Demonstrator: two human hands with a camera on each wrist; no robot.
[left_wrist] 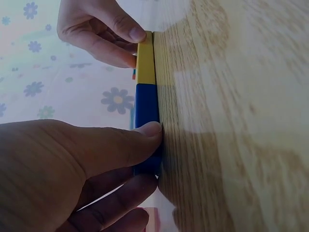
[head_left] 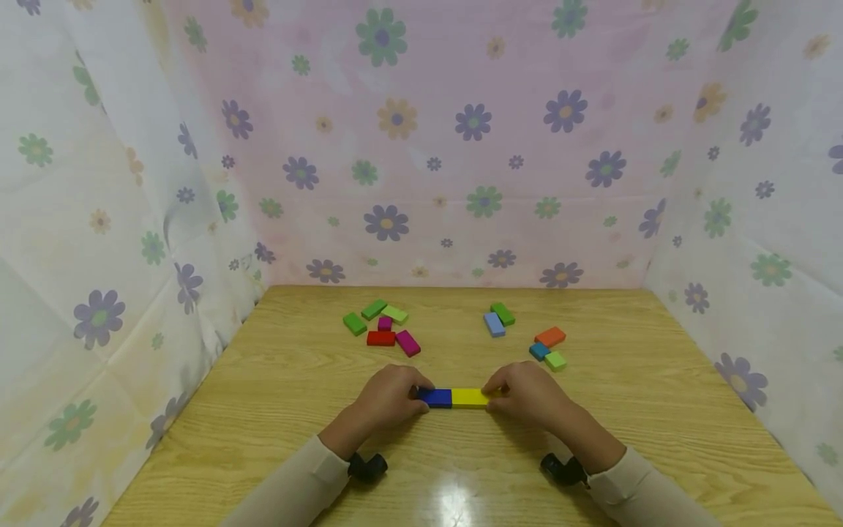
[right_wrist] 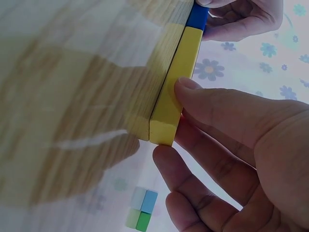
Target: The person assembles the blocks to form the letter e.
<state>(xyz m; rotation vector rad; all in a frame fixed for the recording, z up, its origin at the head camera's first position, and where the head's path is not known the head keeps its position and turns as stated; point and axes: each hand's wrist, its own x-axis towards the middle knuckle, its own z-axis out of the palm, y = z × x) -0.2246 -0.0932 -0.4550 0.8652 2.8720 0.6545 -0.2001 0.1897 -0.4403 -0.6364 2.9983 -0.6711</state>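
Looking along the person's own view, with 12 o'clock pointing away from the body, we see the blue block (head_left: 436,398) and the yellow block (head_left: 469,398) end to end on the counter (head_left: 296,417), their short faces touching. Their shared long axis runs from 9 to 3 o'clock. The left grip (head_left: 390,397) is at the 9 o'clock end, pinching the blue block between thumb and fingers, so the block lies at 3 o'clock from it. The right grip (head_left: 529,395) pinches the yellow block the same way, from the 3 o'clock end; that block lies at its 9 o'clock. Each is the nearer hand to its own block.

Counting the rest from the seam, we find eleven loose blocks. Six are clustered at about 11 o'clock, nearer the left grip: two green blocks (head_left: 354,324), a light green block (head_left: 395,315), two magenta blocks (head_left: 407,343) and a red block (head_left: 380,338). One magenta piece looks shorter, though the red block may be hiding part of it. At 1 o'clock we have a pair, a green block (head_left: 503,313) and a light blue block (head_left: 494,324); at 2 o'clock, a trio: an orange block (head_left: 550,337), a teal block (head_left: 538,351) and a lime block (head_left: 555,361).
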